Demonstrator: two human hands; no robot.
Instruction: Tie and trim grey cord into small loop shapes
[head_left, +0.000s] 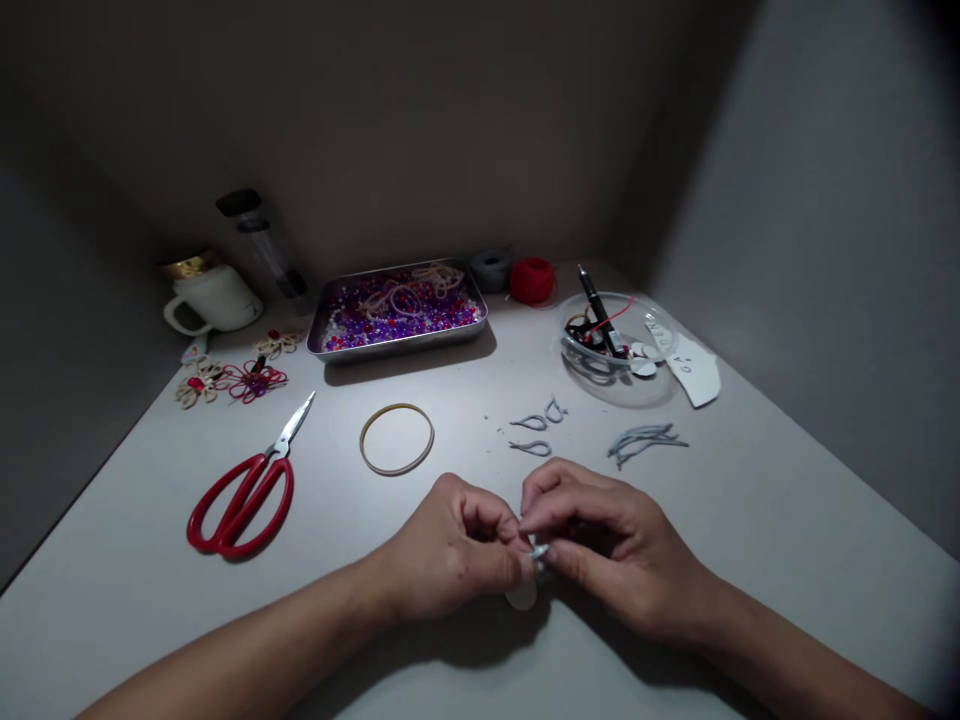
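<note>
My left hand (469, 550) is closed, thumb against fingers, around a small white disc (522, 597) whose lower edge shows beneath the thumb. My right hand (615, 540) pinches a short piece of grey cord (539, 552) right at the disc, and the fingertips of both hands nearly meet there. Fingers cover most of the disc and cord. Just beyond the hands lie several small grey cord loops (531, 448). A bundle of cut grey cords (645, 440) rests to their right.
Red-handled scissors (244, 500) and a thin ring (397, 440) lie left. Behind stand a tray (405, 348) of beads, a red thread ball (532, 281), a grey one (491, 270), and a mug (217, 298). A clear container (619, 390) holds a pen (600, 310) and discs.
</note>
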